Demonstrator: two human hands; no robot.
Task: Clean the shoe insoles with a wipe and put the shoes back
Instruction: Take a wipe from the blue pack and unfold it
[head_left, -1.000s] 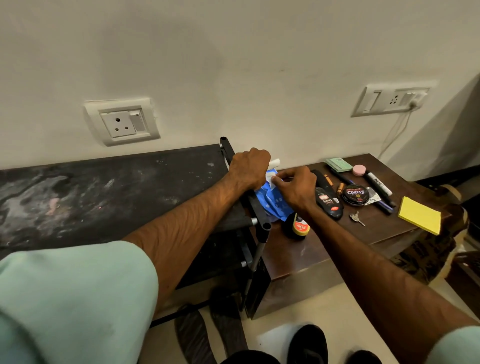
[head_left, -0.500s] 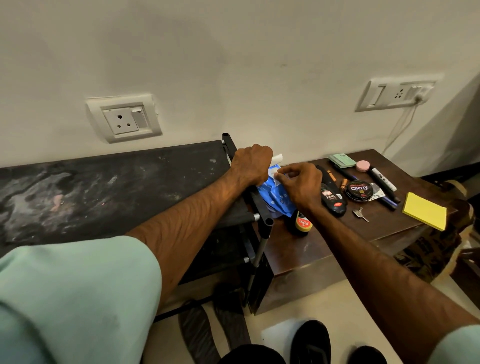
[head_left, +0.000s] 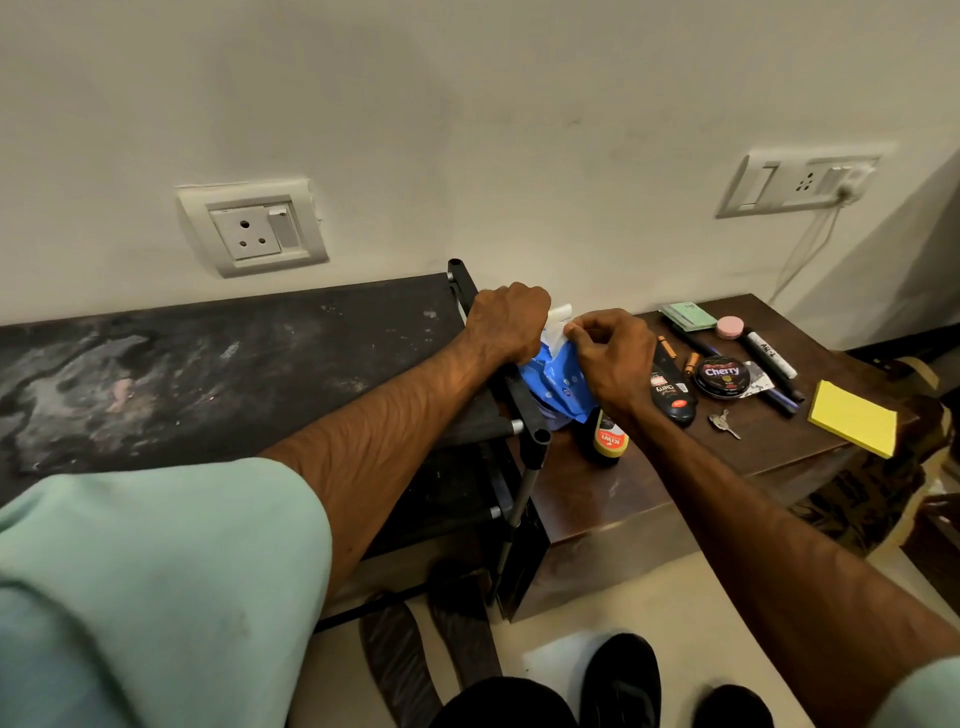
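A blue wipe packet (head_left: 558, 387) stands at the left end of the brown wooden table (head_left: 623, 483), against the black shoe rack (head_left: 234, 364). My left hand (head_left: 506, 322) grips the packet's top from the left. My right hand (head_left: 613, 358) pinches a white wipe (head_left: 557, 325) sticking out of the packet's opening. On the floor below lie two dark insoles (head_left: 400, 670) (head_left: 465, 618), side by side. Two black shoes (head_left: 621, 680) (head_left: 730, 704) stand at the bottom edge.
On the table lie a Kiwi polish bottle (head_left: 605, 439), a black Cherry applicator (head_left: 672, 395), a Cherry polish tin (head_left: 722, 376), a key (head_left: 724, 423), markers (head_left: 769, 356), a pink disc (head_left: 730, 327), a green pad (head_left: 688, 315) and yellow sticky notes (head_left: 852, 425). Wall sockets are above.
My right hand has shifted slightly up the packet toward its opening, and its fingers now pinch the white wipe. My left hand keeps its grip in the same place.
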